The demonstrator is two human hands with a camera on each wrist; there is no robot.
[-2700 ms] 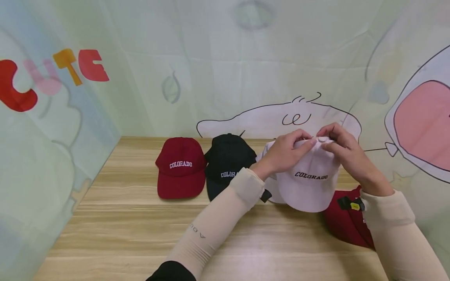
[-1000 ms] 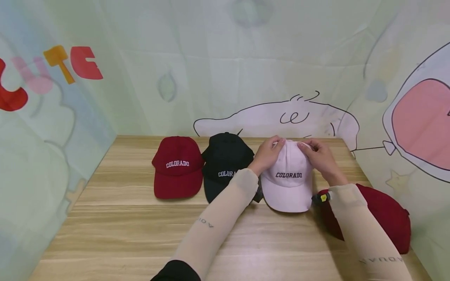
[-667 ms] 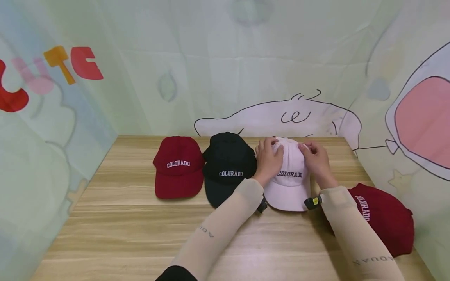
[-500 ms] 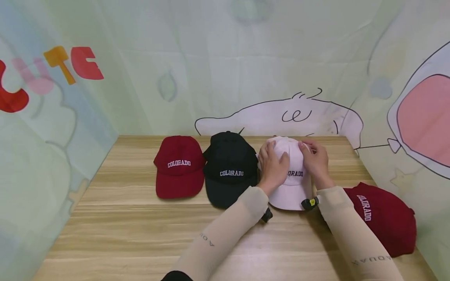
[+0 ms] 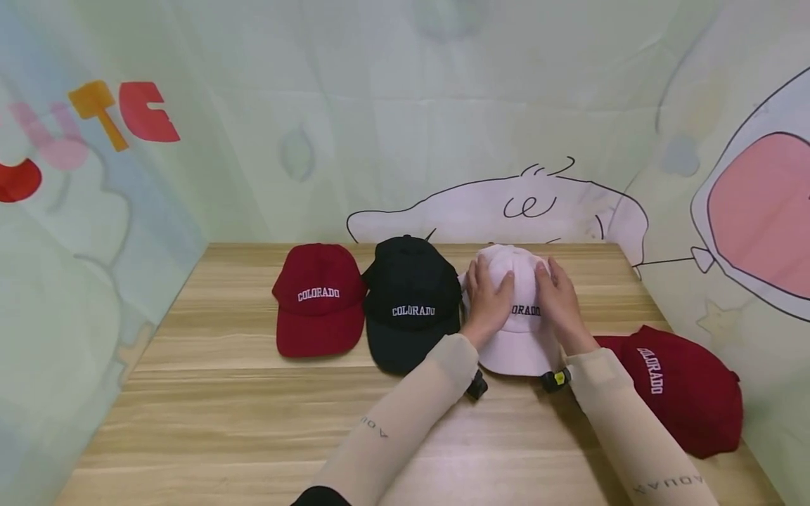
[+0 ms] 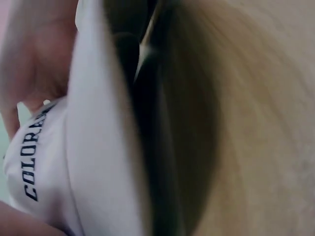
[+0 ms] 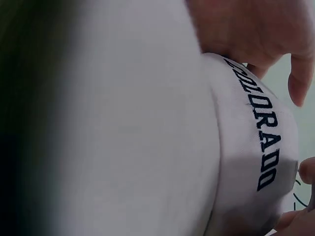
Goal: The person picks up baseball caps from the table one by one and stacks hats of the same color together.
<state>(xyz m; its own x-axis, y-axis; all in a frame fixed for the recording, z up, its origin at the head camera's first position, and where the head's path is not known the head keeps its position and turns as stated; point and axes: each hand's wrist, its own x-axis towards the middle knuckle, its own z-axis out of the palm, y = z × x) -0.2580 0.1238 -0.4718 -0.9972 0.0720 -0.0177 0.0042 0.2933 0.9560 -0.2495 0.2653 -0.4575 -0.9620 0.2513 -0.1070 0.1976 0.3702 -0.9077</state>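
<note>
A white baseball cap (image 5: 522, 348) with dark COLORADO lettering stands on the table near the back, its brim toward me. My left hand (image 5: 490, 302) lies along the cap's left side and covers part of the lettering. Against the right side rests my right hand (image 5: 560, 302), thumb and fingers extended. Both palms touch the crown from opposite sides. In the left wrist view the brim (image 6: 103, 147) shows close up, with deep shadow beneath it. The right wrist view has the lettered crown (image 7: 246, 142) between the hands. Whether another cap sits inside is hidden.
Left of the white cap stand a black cap (image 5: 411, 274) and a red cap (image 5: 319, 281), brims forward. A second red cap (image 5: 696, 393) lies turned sideways at the right edge, partly behind my right forearm. Printed cloth (image 5: 392, 126) hangs around the wooden table (image 5: 209, 414).
The white cap has moved left and down to where another white cap showed; that one is no longer seen separately. My hands have gone from pinching its crown to lying along its sides.
</note>
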